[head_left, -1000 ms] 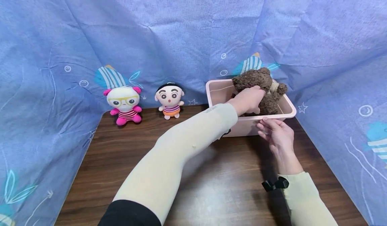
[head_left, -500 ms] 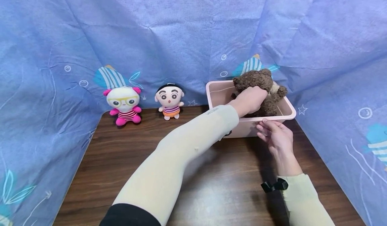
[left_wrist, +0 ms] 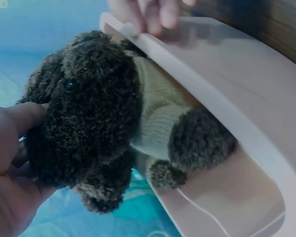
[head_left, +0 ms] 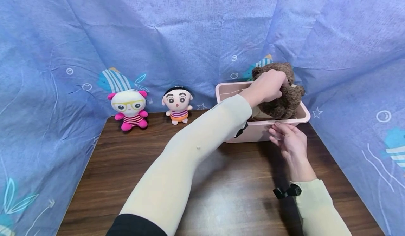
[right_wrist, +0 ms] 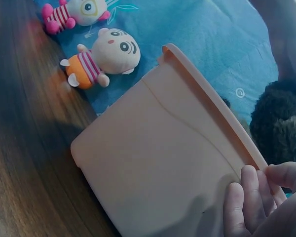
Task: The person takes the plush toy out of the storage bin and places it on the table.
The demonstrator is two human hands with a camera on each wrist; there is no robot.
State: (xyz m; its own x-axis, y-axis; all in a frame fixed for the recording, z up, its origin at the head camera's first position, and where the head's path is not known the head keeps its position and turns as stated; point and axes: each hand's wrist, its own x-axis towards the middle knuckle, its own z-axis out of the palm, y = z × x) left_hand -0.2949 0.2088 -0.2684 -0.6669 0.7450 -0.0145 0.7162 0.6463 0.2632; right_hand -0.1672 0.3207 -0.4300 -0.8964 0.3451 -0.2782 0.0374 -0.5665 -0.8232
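Note:
A brown curly teddy bear [head_left: 289, 104] in a cream knitted top is partly inside the pink plastic bin [head_left: 257, 132]. My left hand [head_left: 269, 85] grips the bear's head, which stands above the rim; in the left wrist view the thumb and fingers [left_wrist: 27, 116] press into its fur. The bear's top and paws show there against the bin's inner wall. My right hand [head_left: 292, 141] pinches the bin's front rim, thumb on top and fingers against the outer wall, as the right wrist view shows.
A pink-and-white panda plush [head_left: 129, 109] with yellow glasses sits at the back left. Beside it is a boy doll [head_left: 178, 106] in a striped top and orange shorts. Blue patterned cloth [head_left: 190, 35] hangs behind and around the wooden table [head_left: 136, 155].
The left hand has risen and shifted slightly right, bringing the bear up so that it stands more upright in the bin. The right hand stays at the rim.

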